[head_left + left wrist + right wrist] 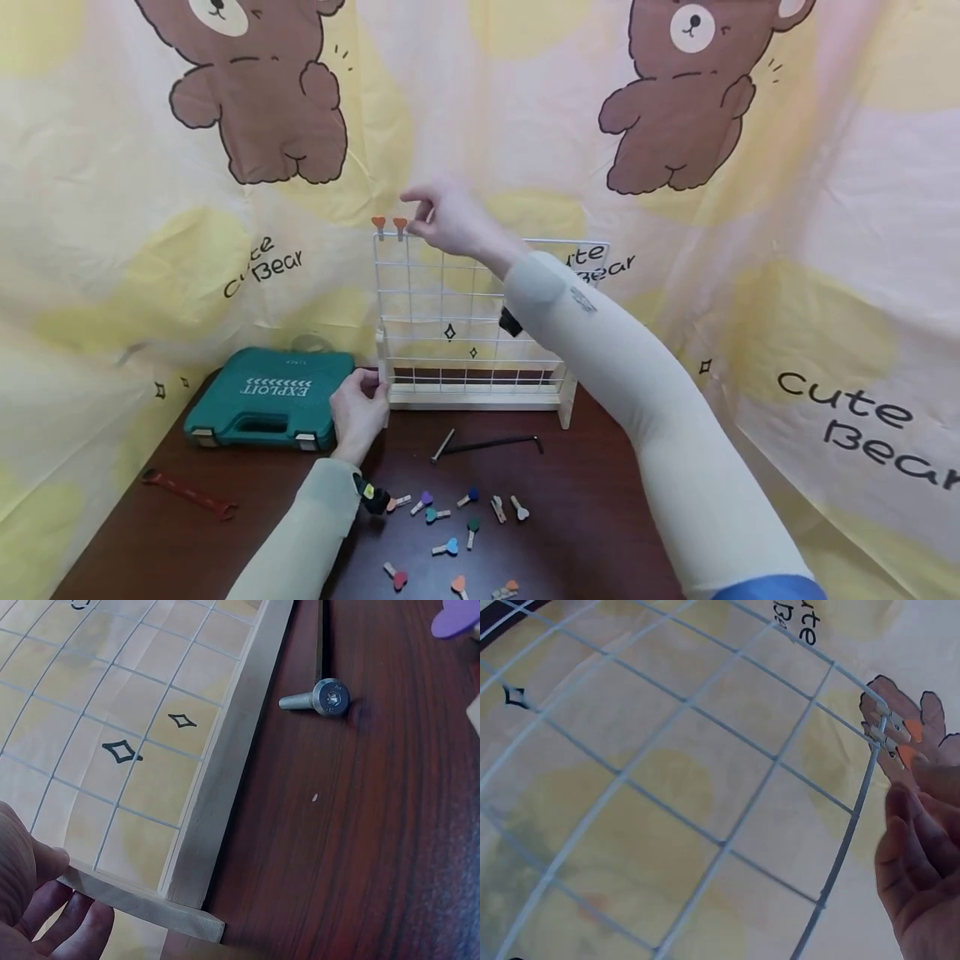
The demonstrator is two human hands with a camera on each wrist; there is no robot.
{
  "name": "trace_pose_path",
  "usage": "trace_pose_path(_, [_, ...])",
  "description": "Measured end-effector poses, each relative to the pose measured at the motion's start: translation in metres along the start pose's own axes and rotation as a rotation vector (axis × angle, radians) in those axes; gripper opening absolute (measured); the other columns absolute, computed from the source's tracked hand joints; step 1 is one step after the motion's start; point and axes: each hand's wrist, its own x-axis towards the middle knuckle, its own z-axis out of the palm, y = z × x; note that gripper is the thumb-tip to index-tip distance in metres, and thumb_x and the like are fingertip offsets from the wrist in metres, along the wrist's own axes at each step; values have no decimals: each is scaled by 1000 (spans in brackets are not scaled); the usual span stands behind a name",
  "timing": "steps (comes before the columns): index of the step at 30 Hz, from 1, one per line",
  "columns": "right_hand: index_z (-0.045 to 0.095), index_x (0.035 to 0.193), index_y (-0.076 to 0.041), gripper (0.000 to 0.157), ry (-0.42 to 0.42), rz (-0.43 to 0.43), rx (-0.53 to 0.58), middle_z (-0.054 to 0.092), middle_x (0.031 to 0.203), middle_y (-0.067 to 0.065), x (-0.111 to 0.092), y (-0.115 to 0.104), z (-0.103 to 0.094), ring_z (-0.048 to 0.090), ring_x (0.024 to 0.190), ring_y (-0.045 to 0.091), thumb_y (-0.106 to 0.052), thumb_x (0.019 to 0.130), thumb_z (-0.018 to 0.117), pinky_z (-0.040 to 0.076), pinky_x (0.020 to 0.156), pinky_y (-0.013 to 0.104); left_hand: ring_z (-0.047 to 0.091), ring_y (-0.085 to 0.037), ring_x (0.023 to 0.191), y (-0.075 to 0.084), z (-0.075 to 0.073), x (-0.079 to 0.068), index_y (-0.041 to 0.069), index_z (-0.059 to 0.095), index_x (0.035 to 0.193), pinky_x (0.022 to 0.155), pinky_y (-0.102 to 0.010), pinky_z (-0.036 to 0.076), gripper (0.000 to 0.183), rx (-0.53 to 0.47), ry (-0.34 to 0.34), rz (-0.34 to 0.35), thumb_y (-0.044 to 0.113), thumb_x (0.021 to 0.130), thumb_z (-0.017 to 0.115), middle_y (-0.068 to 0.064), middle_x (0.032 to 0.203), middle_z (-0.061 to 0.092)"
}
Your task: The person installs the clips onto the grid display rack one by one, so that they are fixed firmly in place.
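A white wire grid (724,844) stands upright in a wooden base (480,402). My left hand (358,417) grips the left end piece of that base, thumb on one side and fingers on the other in the left wrist view. Two clothespins with orange hearts, the outer one (378,223) and the inner one (400,225), are clipped on the top wire at its left corner. My right hand (450,218) is raised beside the inner clothespin, thumb and forefinger apart in the head view. In the right wrist view the fingertips partly cover its heart.
Several small heart clothespins, such as a light blue one (446,547), lie scattered on the table. A bolt (315,699) and a black hex key (495,444) lie before the base. At left are a green tool case (270,387) and a red wrench (189,493).
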Motion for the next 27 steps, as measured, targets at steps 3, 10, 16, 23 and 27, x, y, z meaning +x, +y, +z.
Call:
trace_pose_path(3, [73,129,-1,32,59,-22,37,78,98,9,-30,9,2,73,85,20,-9,98,74,59,83,30,70,-28,87,0,0,-2,11,76,99,83,-50,51,9,-5,-7,-8,13,91,81,-7,93,77])
trace_pose_path(10, [80,111,-5,17,-33,-88,41,80,91,4,-133,44,36,71,71,7,-10,95,79,58,68,20,70,-28,89,1,0,-4,12,76,99,83,-49,50,9,11,-12,-30,15,92,80,-7,94,77])
trace_pose_path(16, [83,100,-14,8,-232,-14,88,79,89,-8,-232,87,85,68,73,0,-15,93,82,58,69,24,69,-28,88,2,3,-3,12,76,99,83,-49,49,9,23,-9,-23,14,92,80,-7,93,76])
trace_pose_path(23, [82,90,-20,6,-380,186,235,74,79,-17,-327,112,140,66,68,-1,-15,90,84,55,62,22,70,-28,88,2,5,-3,11,76,100,83,-49,50,9,13,-17,-7,13,92,80,-7,93,76])
trace_pose_path(27, [80,82,-23,9,-392,303,246,70,69,-18,-352,107,161,63,61,-2,-21,88,87,52,56,22,69,-29,87,1,2,-1,10,76,99,82,-49,50,9,7,-5,-1,12,91,80,-8,93,76])
